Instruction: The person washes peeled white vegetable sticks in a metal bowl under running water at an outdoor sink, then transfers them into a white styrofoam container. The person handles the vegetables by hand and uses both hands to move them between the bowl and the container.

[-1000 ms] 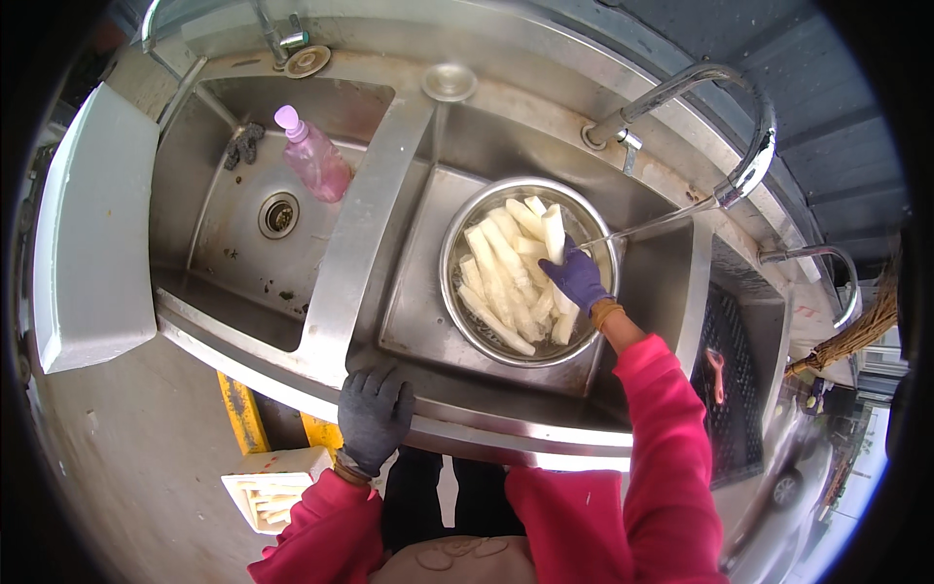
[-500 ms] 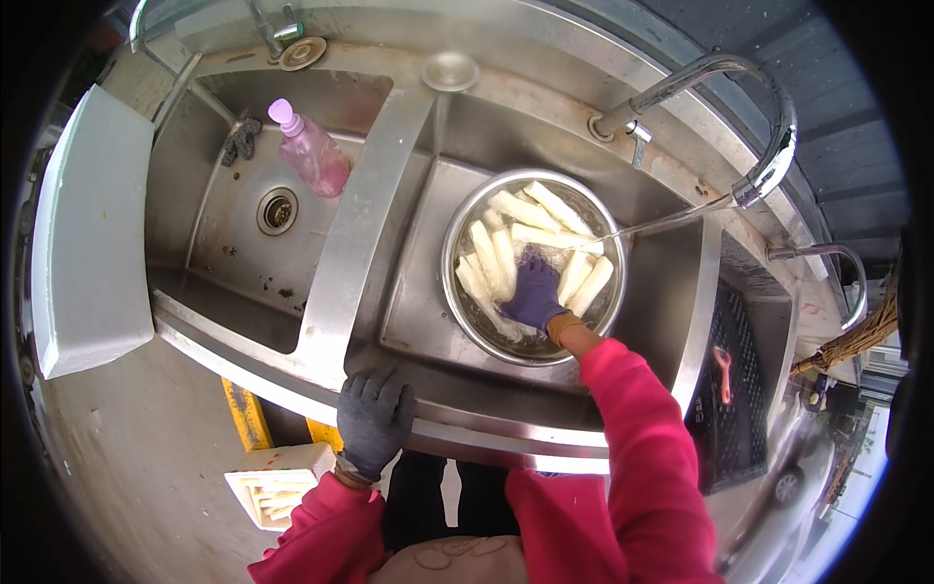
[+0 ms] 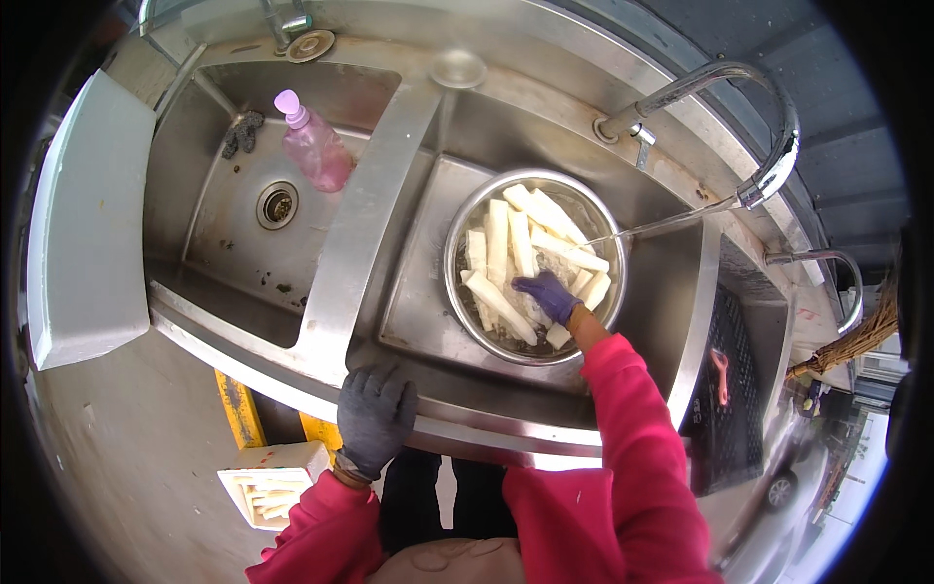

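Note:
A round steel bowl [image 3: 454, 282] of water stands in the middle sink basin [image 3: 413, 292]. In it lie several long, peeled white root pieces [image 3: 498, 238], partly in the churning water. My right hand [image 3: 548, 295], in a purple glove, reaches into the bowl's lower right part. Its fingers point left among the roots, with nothing plainly held; some fingertips are hard to make out in the water. My left hand [image 3: 377, 419], in a dark grey glove, rests on the sink's front edge [image 3: 457, 435] with its fingers bent over the rim.
Water runs into the bowl from a curved tap [image 3: 778, 146]. A pink pump bottle [image 3: 316, 151] stands in the left basin. At right, a red-handled peeler [image 3: 721, 375] lies on a black mat [image 3: 730, 419]. A white box [image 3: 277, 457] of similar roots sits below left.
My right hand has turned and shifted slightly right, its fingers now pointing left. The roots have been stirred into a new arrangement. My left hand stays on the sink edge.

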Demonstrator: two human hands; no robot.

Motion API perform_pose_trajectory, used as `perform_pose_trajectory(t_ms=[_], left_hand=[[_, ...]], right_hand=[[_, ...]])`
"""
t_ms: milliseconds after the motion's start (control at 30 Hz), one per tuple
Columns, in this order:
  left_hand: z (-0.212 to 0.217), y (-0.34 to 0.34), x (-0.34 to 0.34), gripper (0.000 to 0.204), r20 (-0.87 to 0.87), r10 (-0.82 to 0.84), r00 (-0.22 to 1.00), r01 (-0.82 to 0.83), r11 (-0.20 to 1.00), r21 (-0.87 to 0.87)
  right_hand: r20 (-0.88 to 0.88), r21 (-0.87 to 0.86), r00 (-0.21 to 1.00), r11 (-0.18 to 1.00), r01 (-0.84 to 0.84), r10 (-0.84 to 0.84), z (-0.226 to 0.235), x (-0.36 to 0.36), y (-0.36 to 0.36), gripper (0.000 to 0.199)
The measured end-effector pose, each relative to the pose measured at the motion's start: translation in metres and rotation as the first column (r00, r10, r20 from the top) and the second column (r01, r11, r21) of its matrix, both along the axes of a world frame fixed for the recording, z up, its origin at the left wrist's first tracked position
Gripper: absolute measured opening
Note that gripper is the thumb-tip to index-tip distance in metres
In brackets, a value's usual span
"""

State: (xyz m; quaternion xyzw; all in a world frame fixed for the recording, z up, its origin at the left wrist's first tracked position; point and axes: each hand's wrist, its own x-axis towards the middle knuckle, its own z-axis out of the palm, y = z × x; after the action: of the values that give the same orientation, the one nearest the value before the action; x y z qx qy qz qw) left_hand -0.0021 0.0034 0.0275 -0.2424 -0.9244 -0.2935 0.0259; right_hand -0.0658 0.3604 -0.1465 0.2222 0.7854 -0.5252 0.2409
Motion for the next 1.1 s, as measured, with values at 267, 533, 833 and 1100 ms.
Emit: perform_pose_trajectory(t_ms=[267,533,833,1100], left_hand=[[0.003,0.001,-0.001,0.023,-0.012,-0.007,1.0,0.007,1.0,0.009],[0.004,0.0,-0.003,0.023,0.006,-0.001,1.0,0.001,1.0,-0.004],[0.001,0.0,-0.001,0.022,0.02,-0.006,1.0,0.006,1.0,-0.009],[0.0,-0.001,-0.001,0.023,0.002,-0.002,1.0,0.002,1.0,0.0]], right_hand=[[-0.125,-0.228,0.992,0.973,-0.03,0.002,0.05,-0.01,0.047,0.049],[-0.398,0.833,0.702,0.553,0.007,0.59,0.064,-0.01,0.024,0.07],[0.104,0.813,0.892,0.479,-0.332,0.441,0.049,-0.04,-0.08,0.122],[0.514,0.623,0.742,0.407,-0.668,0.429,0.047,-0.068,-0.059,0.109]])
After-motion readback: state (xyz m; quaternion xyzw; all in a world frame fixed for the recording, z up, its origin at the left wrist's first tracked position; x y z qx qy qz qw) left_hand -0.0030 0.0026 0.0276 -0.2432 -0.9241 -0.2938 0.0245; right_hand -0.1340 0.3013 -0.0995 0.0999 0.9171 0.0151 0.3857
